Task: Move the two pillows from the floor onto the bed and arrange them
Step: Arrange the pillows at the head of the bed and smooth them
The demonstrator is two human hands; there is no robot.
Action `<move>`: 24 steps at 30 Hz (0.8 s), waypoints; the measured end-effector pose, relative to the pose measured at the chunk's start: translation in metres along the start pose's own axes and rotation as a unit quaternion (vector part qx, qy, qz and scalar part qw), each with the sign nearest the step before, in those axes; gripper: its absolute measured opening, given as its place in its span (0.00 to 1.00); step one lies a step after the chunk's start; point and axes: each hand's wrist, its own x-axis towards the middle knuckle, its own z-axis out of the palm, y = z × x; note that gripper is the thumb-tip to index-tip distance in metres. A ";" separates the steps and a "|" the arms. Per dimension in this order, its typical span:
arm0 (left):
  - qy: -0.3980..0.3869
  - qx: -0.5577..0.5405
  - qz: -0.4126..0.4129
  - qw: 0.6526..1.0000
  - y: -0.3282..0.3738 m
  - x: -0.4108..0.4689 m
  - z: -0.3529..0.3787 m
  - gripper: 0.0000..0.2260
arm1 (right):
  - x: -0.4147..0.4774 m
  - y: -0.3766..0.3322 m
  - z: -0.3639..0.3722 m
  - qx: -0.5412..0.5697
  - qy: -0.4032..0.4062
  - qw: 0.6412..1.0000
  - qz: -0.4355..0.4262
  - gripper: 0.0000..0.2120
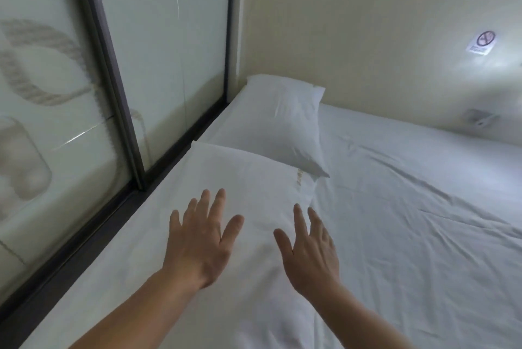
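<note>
Both pillows are already on the bed, lying along the side that meets the glass partition: the far pillow sits in the corner at about 12 o'clock from the hands, and the near pillow lies just in front of it, with its far edge seeming to overlap or touch the far one. The left hand and the right hand are both spread flat with the fingers apart, palms down over the near end of the near pillow; neither grip holds anything, and I cannot tell for sure if the palms press the cloth or only hover just above it. So the carrying part looks finished, and the step in hand is, in my judgement, the arranging. To do it well, the hands should stroke outward from the middle, the left toward 9 o'clock and the right toward 3 o'clock, so that the creases leave the cover and the filling spreads evenly. The near pillow should then be lined up with the far one (its right corner near 1 o'clock lies a little skewed against the neighbour), and its long edge kept parallel to the dark frame of the partition. Light pressure is enough, because a hard push could slide the pillow and wrinkle the sheet under it.
</note>
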 end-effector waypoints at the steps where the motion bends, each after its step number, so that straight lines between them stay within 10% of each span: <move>1: 0.005 -0.002 0.002 1.000 0.008 0.015 -0.001 0.36 | 0.016 0.001 -0.004 -0.002 0.004 1.000 0.001 0.35; 24: -0.011 0.161 0.073 0.984 0.068 0.431 0.087 0.26 | 0.487 -0.027 0.008 -0.097 -0.063 0.978 -0.173 0.32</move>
